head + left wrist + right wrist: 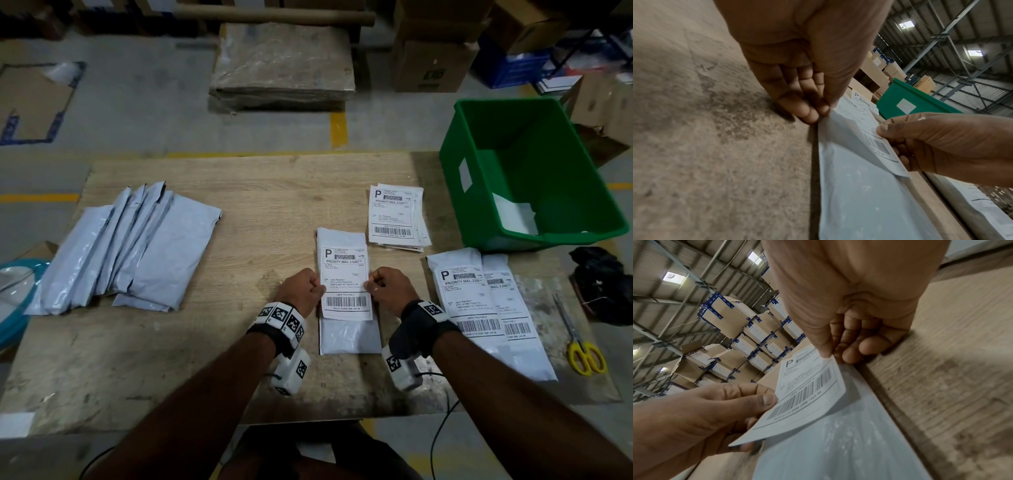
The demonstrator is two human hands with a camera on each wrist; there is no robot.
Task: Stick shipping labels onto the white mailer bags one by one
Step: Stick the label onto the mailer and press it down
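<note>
Both hands, left hand (301, 286) and right hand (388, 285), pinch the side edges of a label (346, 284) at centre frame, hovering over a mailer bag (349, 337) on the tabletop (239, 192). Thin, floppy, sticky paper: edge grips suit it.

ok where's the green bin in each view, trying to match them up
Head: green bin, upper right, at the table's far right corner.
Left wrist: right of centre, behind the right hand.
Right wrist: not in it.
Shared landmark: the shipping label that both hands pinch.
</note>
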